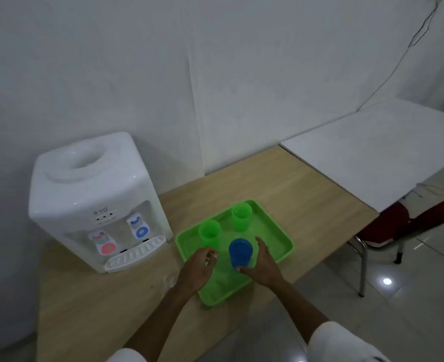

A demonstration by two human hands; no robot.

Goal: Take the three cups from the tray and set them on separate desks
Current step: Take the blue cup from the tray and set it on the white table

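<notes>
Head view: three tapered plastic cups stood upright, mouths up, in a green rectangular tray (pixel 281 232) on the wood-grain tabletop (pixel 307 194): blue cup (pixel 240 253) nearest, two green cups (pixel 209 232) (pixel 241 215) behind. The right hand (pixel 264 262) opened its grip around the blue cup; the left hand (pixel 198 267) hovered, loosely curled, empty.

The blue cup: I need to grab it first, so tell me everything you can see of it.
The blue cup is a plain tumbler, apparently translucent plastic, with no handle, wider at the rim than the base. It stands upright and mouth up at the near middle of the green tray, apart from both green cups. Whether it holds anything cannot be told. The right hand is open around its right side, fingers close or touching; the left hand is to its left, clear of it.
</notes>
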